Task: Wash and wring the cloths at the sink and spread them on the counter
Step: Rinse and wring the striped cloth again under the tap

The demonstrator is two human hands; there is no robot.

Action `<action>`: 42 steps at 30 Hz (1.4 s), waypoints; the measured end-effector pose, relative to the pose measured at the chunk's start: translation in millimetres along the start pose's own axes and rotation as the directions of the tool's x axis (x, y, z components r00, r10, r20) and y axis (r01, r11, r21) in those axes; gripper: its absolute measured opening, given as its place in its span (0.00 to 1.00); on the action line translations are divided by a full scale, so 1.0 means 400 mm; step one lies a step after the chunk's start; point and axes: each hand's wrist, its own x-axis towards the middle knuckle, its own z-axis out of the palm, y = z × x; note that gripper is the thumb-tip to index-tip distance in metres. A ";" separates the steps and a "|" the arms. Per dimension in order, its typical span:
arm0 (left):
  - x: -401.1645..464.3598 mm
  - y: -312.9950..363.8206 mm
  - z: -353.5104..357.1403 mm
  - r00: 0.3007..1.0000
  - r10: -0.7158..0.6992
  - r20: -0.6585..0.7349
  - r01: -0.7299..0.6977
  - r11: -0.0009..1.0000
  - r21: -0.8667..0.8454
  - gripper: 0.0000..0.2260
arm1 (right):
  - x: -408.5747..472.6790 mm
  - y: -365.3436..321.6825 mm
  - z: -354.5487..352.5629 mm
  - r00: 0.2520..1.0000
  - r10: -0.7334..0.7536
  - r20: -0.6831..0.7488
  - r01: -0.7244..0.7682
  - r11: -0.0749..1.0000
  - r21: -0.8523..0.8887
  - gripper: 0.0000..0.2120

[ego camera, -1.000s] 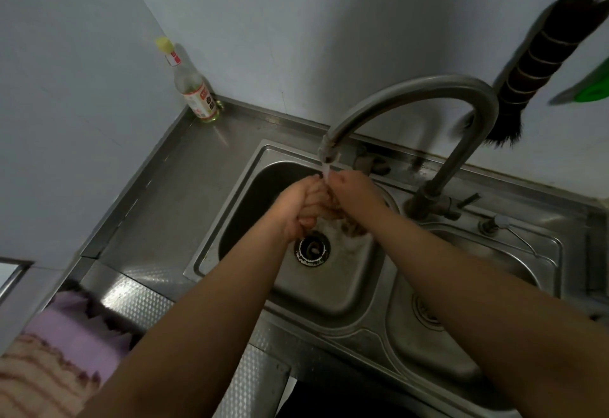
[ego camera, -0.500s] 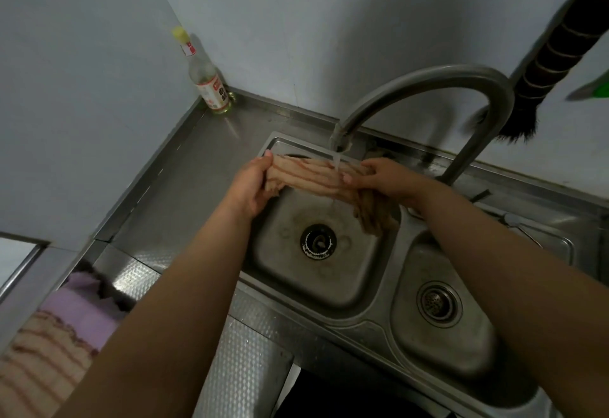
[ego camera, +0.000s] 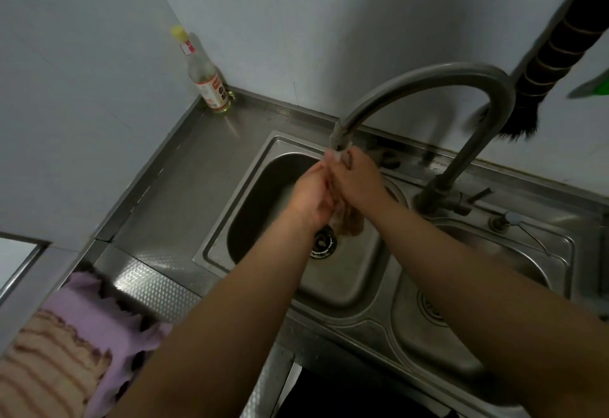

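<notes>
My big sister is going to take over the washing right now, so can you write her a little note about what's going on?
Left hand and right hand: both shut on the wet cloth, pressed together right under the tap spout, over the left basin. A bunched end of the cloth hangs below the hands above the drain.
On the counter at lower left lie a purple cloth and a striped cloth, the striped one overlapping the purple.
Done: this cloth is wetted and being scrubbed or squeezed.
Left: finish wringing it and spread it on the counter. Whether the other two are already washed cannot be told.
</notes>
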 end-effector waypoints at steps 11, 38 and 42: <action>-0.013 -0.024 0.013 0.999 0.002 0.039 0.000 0.998 -0.057 0.29 | 0.050 0.034 -0.004 0.999 -0.045 -0.017 0.038 0.951 -0.306 0.14; 0.071 0.134 -0.128 0.995 0.033 0.095 -0.076 0.862 0.500 0.05 | 0.091 0.032 -0.096 0.631 0.230 0.741 -0.282 0.958 -0.056 0.11; 0.092 0.123 -0.121 0.992 0.125 0.027 -0.124 0.881 0.458 0.08 | 0.093 0.061 -0.114 0.618 0.262 0.741 -0.337 0.940 -0.052 0.07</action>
